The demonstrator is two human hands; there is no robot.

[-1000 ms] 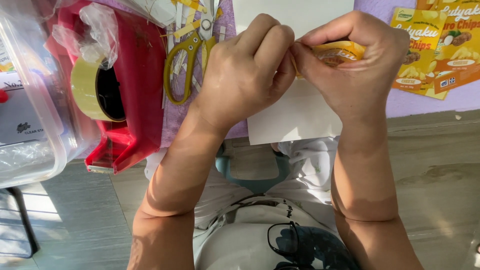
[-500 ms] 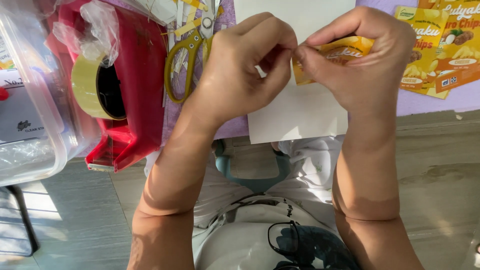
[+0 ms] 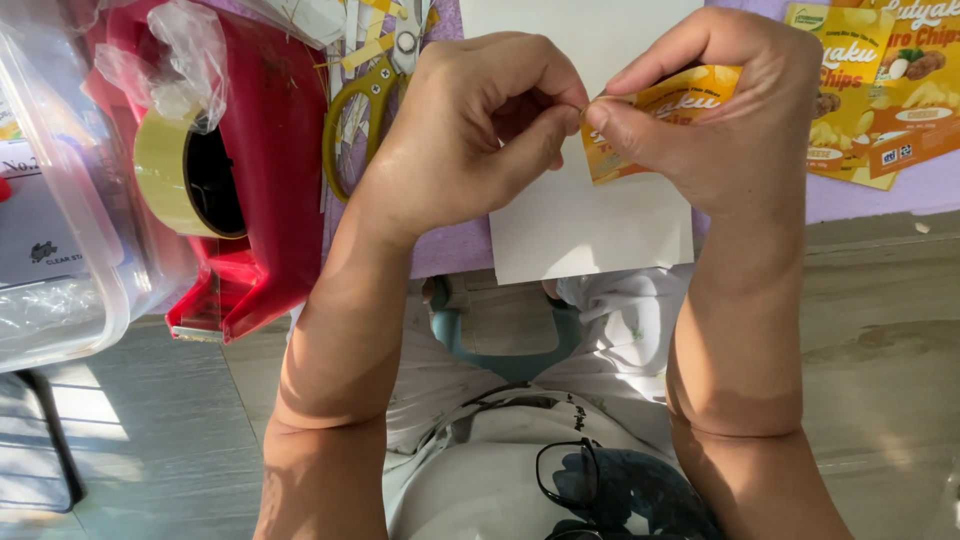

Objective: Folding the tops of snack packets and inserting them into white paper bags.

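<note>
- The yellow printed label (image 3: pixel 655 125) is being held in the air between both hands, just above a blank white sheet (image 3: pixel 590 225) that is lying on the purple table edge (image 3: pixel 450 255) beneath them.
- The right hand (image 3: pixel 730 120) is closing thumb and fingers over most of the label, gripping it firmly so it is staying flat and steady; only its left edge is showing past the thumb.
- The left hand (image 3: pixel 480 130) is curling its fingers in, with thumb and forefinger pinching together at that exposed left edge. It seems to be picking at a corner or thin layer there, though whether it is gripping anything is too small to tell.
- Both hands are meeting close together, likely because fine fingertip work needs one hand bracing against the other.
- To the left of the left hand, yellow-handled scissors (image 3: pixel 365 95) are lying among paper strips, within easy reach.
- Further left, a red tape dispenser (image 3: pixel 265 190) is sitting with its roll of clear tape (image 3: pixel 175 170), and a clear plastic box (image 3: pixel 70 250) is standing beyond it.
- To the right of the right hand, more printed yellow labels (image 3: pixel 880 90) are lying flat on the table.
</note>
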